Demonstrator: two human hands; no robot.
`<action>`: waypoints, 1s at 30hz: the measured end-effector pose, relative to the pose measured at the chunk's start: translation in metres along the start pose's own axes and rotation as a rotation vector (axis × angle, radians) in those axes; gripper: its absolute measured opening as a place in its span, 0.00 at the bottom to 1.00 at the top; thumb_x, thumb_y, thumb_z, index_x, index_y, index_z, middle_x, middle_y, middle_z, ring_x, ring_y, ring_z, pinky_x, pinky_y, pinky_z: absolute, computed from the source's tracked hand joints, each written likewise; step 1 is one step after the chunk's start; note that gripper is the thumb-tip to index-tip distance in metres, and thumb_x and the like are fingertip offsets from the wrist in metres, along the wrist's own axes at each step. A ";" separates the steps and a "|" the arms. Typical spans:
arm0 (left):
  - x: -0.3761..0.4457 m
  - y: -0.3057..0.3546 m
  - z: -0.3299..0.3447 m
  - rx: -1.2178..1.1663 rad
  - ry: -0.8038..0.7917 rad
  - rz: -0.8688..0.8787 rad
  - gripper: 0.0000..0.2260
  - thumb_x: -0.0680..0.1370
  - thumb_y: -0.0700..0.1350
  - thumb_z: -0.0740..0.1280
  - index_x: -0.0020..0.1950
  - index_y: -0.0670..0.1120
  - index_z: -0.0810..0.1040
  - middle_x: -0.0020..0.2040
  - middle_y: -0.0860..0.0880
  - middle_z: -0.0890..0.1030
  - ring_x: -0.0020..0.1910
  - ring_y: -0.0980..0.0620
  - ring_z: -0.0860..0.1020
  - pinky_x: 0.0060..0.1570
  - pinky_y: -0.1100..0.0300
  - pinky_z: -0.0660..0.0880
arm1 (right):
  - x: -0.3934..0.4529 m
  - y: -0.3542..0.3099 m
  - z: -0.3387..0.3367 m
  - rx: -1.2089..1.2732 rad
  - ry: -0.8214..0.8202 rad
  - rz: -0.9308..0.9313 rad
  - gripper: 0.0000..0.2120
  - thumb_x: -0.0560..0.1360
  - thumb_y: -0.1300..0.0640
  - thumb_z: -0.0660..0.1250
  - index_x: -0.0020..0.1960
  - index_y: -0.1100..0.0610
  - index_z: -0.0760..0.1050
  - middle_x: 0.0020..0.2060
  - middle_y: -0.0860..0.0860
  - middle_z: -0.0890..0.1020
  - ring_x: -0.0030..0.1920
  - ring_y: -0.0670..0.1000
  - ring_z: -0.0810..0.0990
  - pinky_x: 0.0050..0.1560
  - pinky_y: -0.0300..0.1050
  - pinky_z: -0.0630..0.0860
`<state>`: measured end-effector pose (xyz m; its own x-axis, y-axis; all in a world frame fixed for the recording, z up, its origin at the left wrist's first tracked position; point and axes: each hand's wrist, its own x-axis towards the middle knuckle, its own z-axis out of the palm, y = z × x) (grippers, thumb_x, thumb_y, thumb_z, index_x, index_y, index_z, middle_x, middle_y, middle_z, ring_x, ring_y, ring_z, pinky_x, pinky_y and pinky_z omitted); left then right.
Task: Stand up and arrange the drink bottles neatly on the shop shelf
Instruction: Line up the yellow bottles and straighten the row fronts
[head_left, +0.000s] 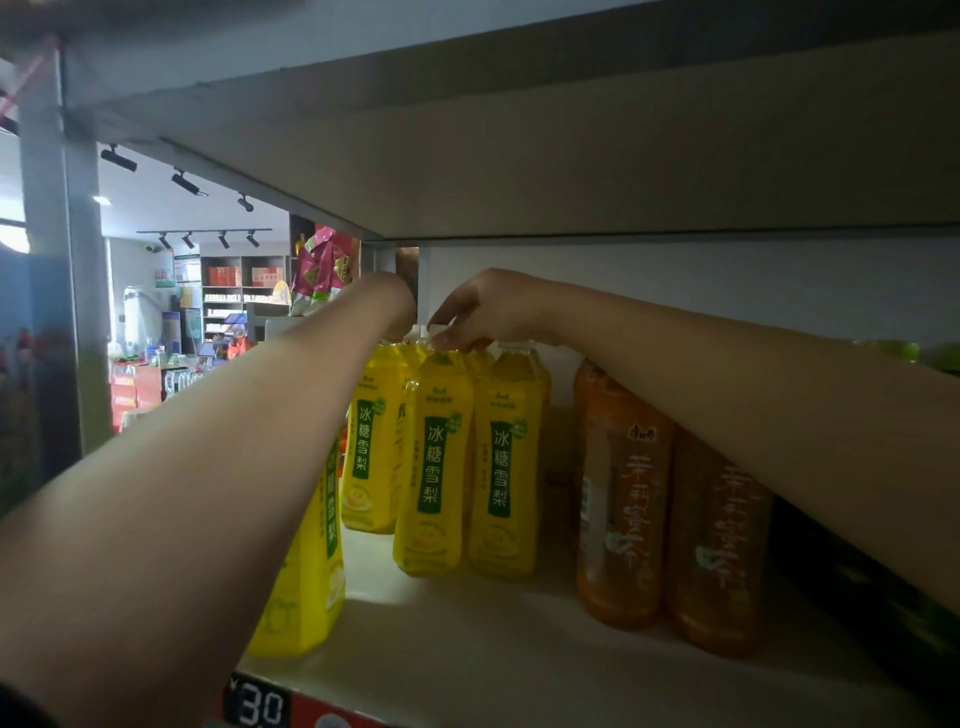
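Observation:
Several yellow pear-drink bottles stand upright on the white shelf (467, 649). My right hand (485, 312) pinches the white cap of the middle yellow bottle (434, 467), which leans slightly. To its right stands another yellow bottle (506, 467). My left hand (395, 306) reaches over the cap of the rear left yellow bottle (371, 447); its fingers are hidden behind the wrist. A nearer yellow bottle (306, 587) stands at the front left, partly behind my left forearm.
Two orange tea bottles (621, 509) (719, 551) stand to the right, under my right forearm. Dark green bottles (883, 597) sit at the far right. The upper shelf board (571, 171) hangs low overhead. A price tag (257, 704) marks the front edge.

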<state>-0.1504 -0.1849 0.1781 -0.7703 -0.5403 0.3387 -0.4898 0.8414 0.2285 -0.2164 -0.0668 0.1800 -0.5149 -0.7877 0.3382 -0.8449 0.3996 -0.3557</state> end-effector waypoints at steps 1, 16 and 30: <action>0.005 -0.002 0.002 0.016 -0.012 0.024 0.16 0.80 0.39 0.60 0.67 0.35 0.69 0.63 0.40 0.75 0.53 0.48 0.76 0.57 0.59 0.72 | 0.000 0.001 -0.001 0.010 0.001 0.002 0.18 0.72 0.52 0.71 0.60 0.53 0.76 0.43 0.44 0.80 0.39 0.41 0.79 0.36 0.29 0.73; -0.002 -0.002 -0.023 -0.175 -0.136 0.051 0.20 0.80 0.45 0.62 0.67 0.34 0.68 0.64 0.37 0.74 0.54 0.41 0.80 0.56 0.50 0.77 | -0.001 -0.007 0.007 0.051 -0.037 0.023 0.22 0.72 0.51 0.70 0.65 0.52 0.72 0.50 0.47 0.74 0.35 0.41 0.80 0.27 0.28 0.71; -0.047 -0.049 -0.024 -0.104 0.162 0.105 0.20 0.78 0.55 0.62 0.32 0.44 0.76 0.23 0.51 0.77 0.24 0.56 0.76 0.30 0.61 0.65 | 0.013 -0.021 0.015 -0.136 0.025 0.007 0.11 0.74 0.56 0.68 0.54 0.59 0.80 0.46 0.53 0.84 0.37 0.44 0.81 0.34 0.32 0.74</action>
<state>-0.0801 -0.2012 0.1730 -0.7354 -0.4510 0.5058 -0.3587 0.8923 0.2742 -0.2032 -0.0927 0.1794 -0.5230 -0.7735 0.3581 -0.8522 0.4664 -0.2371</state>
